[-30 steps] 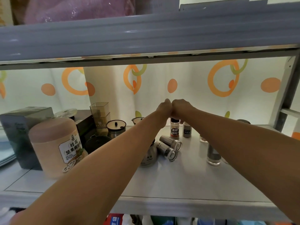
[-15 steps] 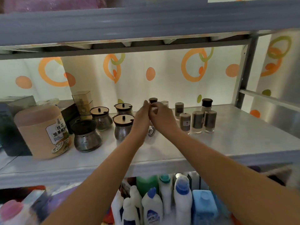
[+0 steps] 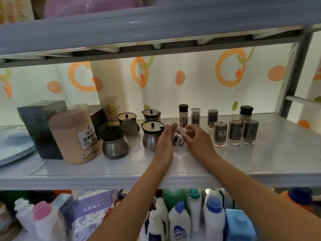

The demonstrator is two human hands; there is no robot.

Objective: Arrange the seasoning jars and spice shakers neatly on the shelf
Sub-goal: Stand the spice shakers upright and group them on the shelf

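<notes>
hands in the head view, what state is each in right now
Left hand: open, fingers straight, beside the tipped shaker.
Right hand: fingers curled, pinching that shaker's top end.

The grey metal shelf board [image 3: 260, 162] across the middle of the frame is smooth with a soft sheen. Left of centre, the four pot-bellied seasoning jars [image 3: 115, 146] have brushed, satin steel bodies under dark-rimmed lids. Right of centre, the upright cylinder shakers [image 3: 235, 133] are clear and shiny; glass or plastic, I cannot tell. At centre, the small clear shaker [image 3: 178, 140] lying on its side has a white plastic-looking cap. The tall tan canister [image 3: 69, 136] at left looks matt plastic with a paper label. Behind, the orange-ringed backing sheet [image 3: 199, 87] is translucent and smooth. The pink cloth [image 3: 86, 6] at upper left looks fuzzy.
</notes>
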